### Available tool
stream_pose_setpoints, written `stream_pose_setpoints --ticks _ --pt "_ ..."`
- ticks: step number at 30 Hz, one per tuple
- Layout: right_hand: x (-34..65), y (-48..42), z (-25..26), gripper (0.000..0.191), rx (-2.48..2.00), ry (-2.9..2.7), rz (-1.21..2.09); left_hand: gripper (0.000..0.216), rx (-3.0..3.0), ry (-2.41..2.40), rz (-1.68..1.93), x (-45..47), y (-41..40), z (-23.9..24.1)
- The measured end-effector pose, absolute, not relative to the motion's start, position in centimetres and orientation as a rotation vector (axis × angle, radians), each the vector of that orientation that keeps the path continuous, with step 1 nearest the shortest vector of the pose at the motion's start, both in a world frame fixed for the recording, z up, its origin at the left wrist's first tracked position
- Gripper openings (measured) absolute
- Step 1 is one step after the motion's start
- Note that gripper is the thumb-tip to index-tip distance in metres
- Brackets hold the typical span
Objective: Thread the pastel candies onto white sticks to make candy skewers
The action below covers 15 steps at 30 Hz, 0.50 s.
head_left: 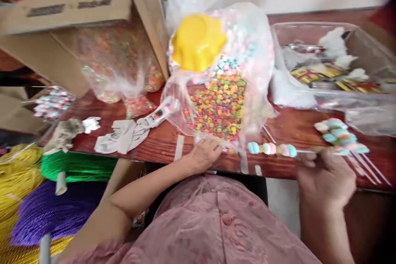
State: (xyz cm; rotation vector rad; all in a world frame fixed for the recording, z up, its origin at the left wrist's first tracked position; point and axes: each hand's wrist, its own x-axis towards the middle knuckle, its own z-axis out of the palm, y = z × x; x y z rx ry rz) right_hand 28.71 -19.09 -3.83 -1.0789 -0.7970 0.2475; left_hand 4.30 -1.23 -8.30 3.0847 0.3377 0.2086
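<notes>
My right hand pinches the bare end of a white stick that lies level and points left. Pink, white and blue marshmallows with small gummy rings between them are threaded along this marshmallow skewer. Beside the right hand lies a small pile of similar skewers, their white sticks toward the table edge. My left hand rests at the near edge of an open plastic bag, its fingers curled; what they hold, if anything, is hidden. Colourful ring candies fill the bag's front, with marshmallows behind.
A yellow bowl sits upside down on the marshmallows. A cardboard box with bagged candy stands left, a clear plastic bin at back right. Crumpled wrappers lie on the wooden table. Bundles of coloured cord are lower left.
</notes>
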Motion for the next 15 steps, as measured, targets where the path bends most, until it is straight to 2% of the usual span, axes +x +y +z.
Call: stream_pose_setpoints --ticks 2,5,8,15 --pt "29.0 -18.5 -5.0 0.030 -1.073 -0.483 0.301 0.021 3.060 0.279 0.187 4.3 -0.3 -8.5" --pt "28.2 -18.6 -5.3 0.020 -1.060 -0.178 0.346 0.023 2.989 0.203 0.170 4.4 0.6 -8.5" --pt "27.1 -19.5 -4.6 0.015 -1.072 -0.109 0.361 0.023 2.965 0.186 0.109 4.2 0.4 -8.0" --pt "26.5 -20.2 -3.7 0.018 -1.051 -0.099 0.309 0.031 3.078 0.176 -0.079 3.5 -1.0 -6.1"
